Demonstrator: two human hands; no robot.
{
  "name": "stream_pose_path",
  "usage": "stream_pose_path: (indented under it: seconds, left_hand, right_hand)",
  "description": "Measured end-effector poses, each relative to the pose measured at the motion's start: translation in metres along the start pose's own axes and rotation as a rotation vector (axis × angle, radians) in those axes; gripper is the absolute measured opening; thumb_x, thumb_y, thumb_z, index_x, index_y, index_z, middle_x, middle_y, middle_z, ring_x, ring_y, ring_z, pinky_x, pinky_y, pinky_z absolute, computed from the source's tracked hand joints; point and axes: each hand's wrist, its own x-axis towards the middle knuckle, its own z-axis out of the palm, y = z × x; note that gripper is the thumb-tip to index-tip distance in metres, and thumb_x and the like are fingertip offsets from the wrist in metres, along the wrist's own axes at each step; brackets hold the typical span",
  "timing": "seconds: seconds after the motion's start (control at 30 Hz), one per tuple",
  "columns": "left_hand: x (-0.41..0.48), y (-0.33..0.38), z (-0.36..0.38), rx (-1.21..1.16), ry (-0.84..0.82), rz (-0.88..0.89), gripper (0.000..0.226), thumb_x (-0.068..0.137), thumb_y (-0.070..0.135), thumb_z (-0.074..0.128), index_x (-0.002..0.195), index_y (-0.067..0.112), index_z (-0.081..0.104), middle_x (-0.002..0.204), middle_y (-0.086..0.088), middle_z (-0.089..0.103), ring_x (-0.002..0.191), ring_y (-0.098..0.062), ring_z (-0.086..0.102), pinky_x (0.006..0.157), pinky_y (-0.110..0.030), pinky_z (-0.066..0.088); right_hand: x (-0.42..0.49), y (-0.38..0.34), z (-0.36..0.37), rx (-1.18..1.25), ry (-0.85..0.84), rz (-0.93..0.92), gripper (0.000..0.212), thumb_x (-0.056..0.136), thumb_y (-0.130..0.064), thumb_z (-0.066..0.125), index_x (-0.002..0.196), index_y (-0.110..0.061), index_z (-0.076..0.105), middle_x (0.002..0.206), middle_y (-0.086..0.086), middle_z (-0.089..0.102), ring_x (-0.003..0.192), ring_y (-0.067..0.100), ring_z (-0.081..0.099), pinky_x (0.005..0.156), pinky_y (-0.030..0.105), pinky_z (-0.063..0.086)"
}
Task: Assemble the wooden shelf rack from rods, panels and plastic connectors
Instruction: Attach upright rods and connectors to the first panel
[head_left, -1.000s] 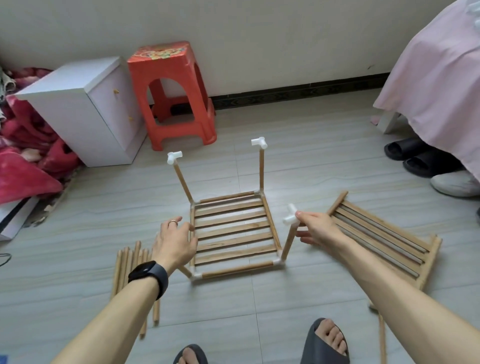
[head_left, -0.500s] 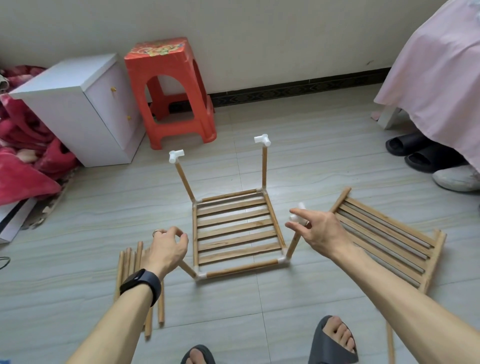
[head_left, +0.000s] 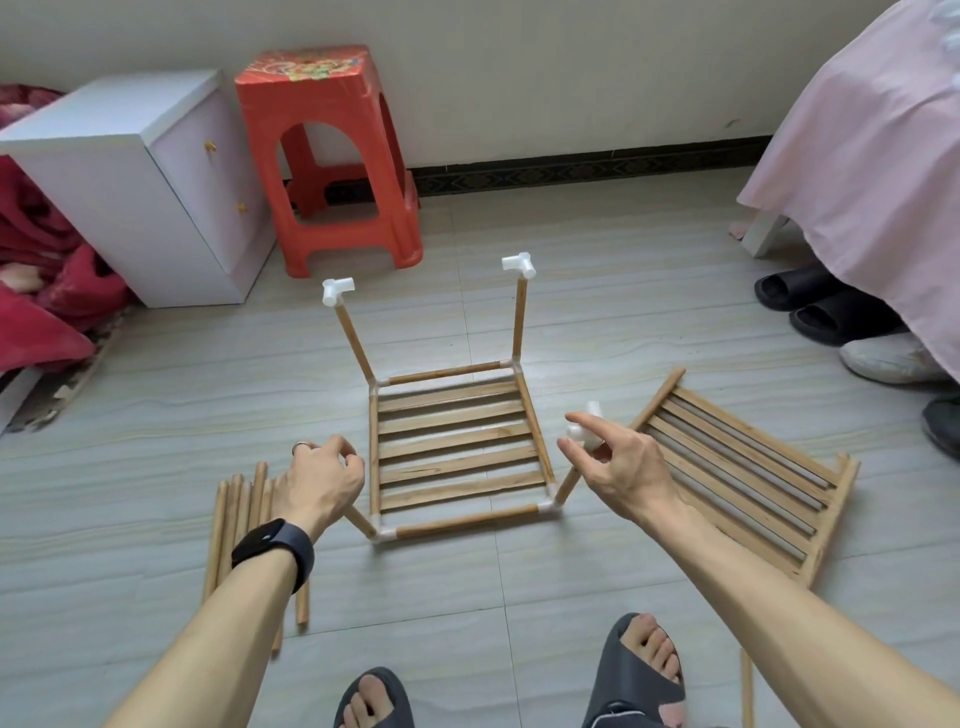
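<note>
Your half-built rack (head_left: 452, 441) sits on the floor (head_left: 597, 322) right in front of you. Its slatted bottom lies flat, framed by rods joined with white corner pieces.

Two posts rise from the back corners. The far left connector (head_left: 336, 289) caps a post that leans left, and the far right connector (head_left: 518, 264) caps one close to upright. The near right post (head_left: 566, 487) tilts out to the right.

Your right hand (head_left: 618, 467) hovers at its top, fingers loose and spread, holding nothing. The near right connector (head_left: 579, 433) shows between forefinger and thumb, and you cannot tell whether they touch it.

Your left hand (head_left: 322, 480) is over the near left post (head_left: 362, 521), which slants out to the left and disappears under the palm. The fingers are curled with the tips together, but you cannot tell whether they grip the post's top. That hand wears a ring (head_left: 301, 445), and a black watch (head_left: 272, 545) sits on the wrist.

The loose rods (head_left: 234, 519) lie in a bundle on the floor just left of that arm. A spare panel (head_left: 737, 478) lies flat to the right of the rack, partly under your right forearm.

Against the wall stand a red stool (head_left: 332, 156) and a white cabinet (head_left: 130, 182), with red bedding (head_left: 41, 260) at the far left. A pink bed cover (head_left: 872, 156) hangs at the right above black slippers (head_left: 810, 301).
</note>
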Motion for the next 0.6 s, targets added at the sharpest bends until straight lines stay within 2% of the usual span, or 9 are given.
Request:
stream_pose_path:
  seconds: [0.07,0.1,0.13,0.17,0.23,0.33,0.4,0.5,0.6]
  left_hand:
    - [0.0,0.001,-0.001,0.009,-0.009,0.007,0.021,0.099,0.038,0.04,0.109,0.03,0.057,0.108,-0.005,0.044,0.068,-0.01,0.04,0.069,-0.032,0.037]
    - [0.0,0.001,-0.002,0.008,-0.011,0.01,0.021,0.099,0.039,0.04,0.11,0.03,0.057,0.109,-0.005,0.045,0.068,-0.011,0.041,0.07,-0.033,0.038]
    - [0.002,0.001,-0.002,0.009,-0.013,0.01,0.022,0.099,0.039,0.04,0.111,0.031,0.056,0.112,-0.006,0.046,0.067,-0.011,0.041,0.072,-0.033,0.038]
    - [0.003,0.001,-0.002,0.013,-0.014,0.011,0.023,0.099,0.04,0.039,0.114,0.032,0.055,0.114,-0.007,0.046,0.067,-0.01,0.04,0.073,-0.033,0.038]
    - [0.007,0.001,-0.002,0.026,-0.017,0.016,0.028,0.099,0.042,0.039,0.122,0.034,0.052,0.122,-0.01,0.048,0.066,-0.009,0.038,0.075,-0.034,0.036]
    - [0.012,-0.001,-0.001,-0.011,-0.022,0.02,0.033,0.1,0.043,0.04,0.131,0.036,0.048,0.13,-0.013,0.048,0.071,-0.012,0.047,0.075,-0.033,0.038]
    - [0.016,-0.003,0.002,-0.053,-0.025,0.041,0.035,0.1,0.045,0.041,0.134,0.035,0.048,0.129,-0.013,0.049,0.081,-0.019,0.054,0.075,-0.033,0.041]
    - [0.02,-0.004,0.005,-0.059,-0.019,0.065,0.037,0.1,0.046,0.042,0.135,0.035,0.047,0.129,-0.013,0.05,0.086,-0.022,0.052,0.075,-0.034,0.039]
    - [0.02,-0.003,0.007,-0.04,-0.022,0.06,0.039,0.099,0.047,0.042,0.136,0.037,0.047,0.131,-0.011,0.049,0.088,-0.024,0.053,0.076,-0.034,0.038]
  right_hand:
    - [0.004,-0.006,-0.006,0.054,-0.1,0.108,0.06,0.089,-0.082,0.038,0.14,-0.054,0.049,0.087,-0.015,0.064,0.091,0.02,0.067,0.084,0.043,0.059]
    - [0.008,-0.009,-0.007,0.095,-0.107,0.175,0.063,0.09,-0.084,0.03,0.146,-0.058,0.037,0.099,-0.011,0.067,0.1,0.025,0.066,0.092,0.048,0.055]
    - [0.015,-0.01,-0.007,0.154,-0.081,0.252,0.066,0.092,-0.083,0.025,0.152,-0.056,0.027,0.12,-0.001,0.069,0.115,0.032,0.063,0.101,0.052,0.049]
    - [0.024,-0.011,-0.007,0.229,-0.043,0.343,0.072,0.093,-0.082,0.023,0.156,-0.049,0.023,0.141,0.007,0.06,0.13,0.036,0.054,0.109,0.053,0.041]
    - [0.043,-0.012,-0.008,0.415,-0.041,0.548,0.087,0.091,-0.084,0.023,0.157,-0.028,0.032,0.157,0.01,0.043,0.143,0.035,0.041,0.114,0.05,0.031]
    - [0.054,-0.011,-0.003,0.643,-0.268,0.686,0.085,0.093,-0.08,0.027,0.133,-0.015,0.065,0.143,0.011,0.058,0.132,0.03,0.048,0.107,0.048,0.035]
    - [0.05,-0.01,0.007,0.664,-0.332,0.676,0.087,0.092,-0.081,0.027,0.117,-0.011,0.074,0.122,0.007,0.072,0.124,0.027,0.055,0.105,0.048,0.036]
    - [0.045,-0.012,0.019,0.64,-0.287,0.613,0.1,0.084,-0.086,0.024,0.118,-0.006,0.072,0.1,0.003,0.079,0.121,0.041,0.06,0.109,0.061,0.038]
    - [0.043,-0.014,0.022,0.607,-0.286,0.584,0.118,0.076,-0.094,0.024,0.141,-0.001,0.053,0.091,0.002,0.08,0.12,0.045,0.06,0.109,0.066,0.038]
